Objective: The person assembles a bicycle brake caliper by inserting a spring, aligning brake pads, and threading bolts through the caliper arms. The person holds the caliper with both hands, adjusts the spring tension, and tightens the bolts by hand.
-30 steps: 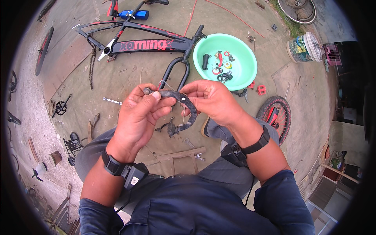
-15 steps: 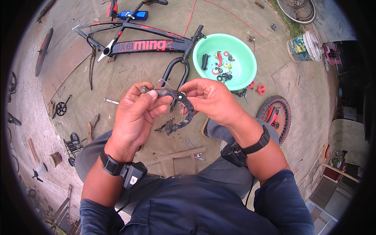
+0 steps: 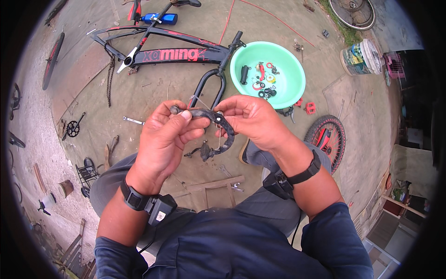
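Observation:
Between my hands is a dirty black bicycle brake caliper (image 3: 228,135), its curved arms hanging down on the right side. My left hand (image 3: 163,139) pinches one arm of it between thumb and fingers. The fingers of my right hand (image 3: 253,118) close around its pivot, where a pale bolt shows; the fingertips are partly hidden behind the caliper. A thin wire or spring sticks up from the pivot. Beyond my hands the black and red bicycle frame (image 3: 174,56) lies on the ground, its fork (image 3: 220,89) pointing toward me.
A mint green basin (image 3: 297,69) with several small bike parts stands beyond my right hand. Red pedals (image 3: 310,108) and a small wheel (image 3: 341,139) lie to the right. A wrench (image 3: 134,120), a crankset (image 3: 73,127) and a wooden frame (image 3: 200,187) lie around me.
The caliper has shifted slightly to the right and turned a little in my fingers. Both hands keep nearly the same grip.

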`<state>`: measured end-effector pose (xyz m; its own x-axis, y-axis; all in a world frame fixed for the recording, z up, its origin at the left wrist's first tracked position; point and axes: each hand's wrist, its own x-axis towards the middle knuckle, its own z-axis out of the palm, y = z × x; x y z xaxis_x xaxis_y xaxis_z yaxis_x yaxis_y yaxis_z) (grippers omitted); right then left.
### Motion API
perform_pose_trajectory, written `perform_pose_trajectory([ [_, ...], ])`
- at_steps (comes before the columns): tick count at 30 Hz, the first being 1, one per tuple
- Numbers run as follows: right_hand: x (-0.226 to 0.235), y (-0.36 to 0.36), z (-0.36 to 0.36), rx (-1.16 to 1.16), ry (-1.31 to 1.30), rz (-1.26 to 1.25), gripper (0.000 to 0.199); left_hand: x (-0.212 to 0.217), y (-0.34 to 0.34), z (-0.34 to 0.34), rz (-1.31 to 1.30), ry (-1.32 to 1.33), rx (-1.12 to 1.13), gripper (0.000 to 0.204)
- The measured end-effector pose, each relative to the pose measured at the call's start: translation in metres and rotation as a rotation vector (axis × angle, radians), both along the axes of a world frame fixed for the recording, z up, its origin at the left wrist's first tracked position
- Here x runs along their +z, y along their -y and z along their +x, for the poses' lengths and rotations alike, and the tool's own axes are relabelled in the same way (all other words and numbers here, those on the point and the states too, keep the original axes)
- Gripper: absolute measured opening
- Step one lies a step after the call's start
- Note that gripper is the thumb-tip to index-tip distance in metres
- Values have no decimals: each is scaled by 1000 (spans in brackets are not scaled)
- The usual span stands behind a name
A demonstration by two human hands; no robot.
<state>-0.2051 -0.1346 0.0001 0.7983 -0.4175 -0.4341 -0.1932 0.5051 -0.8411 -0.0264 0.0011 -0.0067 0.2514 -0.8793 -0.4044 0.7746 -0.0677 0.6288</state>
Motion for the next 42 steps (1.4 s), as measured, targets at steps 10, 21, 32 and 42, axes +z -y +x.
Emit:
perform_pose_trajectory([
  [10,0,1,-1,12,2,-46,28,0,1,0,35,-3,-27,17],
  [21,0,1,-2,15,35,-5,28,3,0,-3,26,1,-65,14],
  [32,0,1,-2,36,64,26,30,2,-1,-6,20,45,-46,13],
  [42,1,1,-4,5,46,-15,31,5,-2,-7,12,33,-57,13],
])
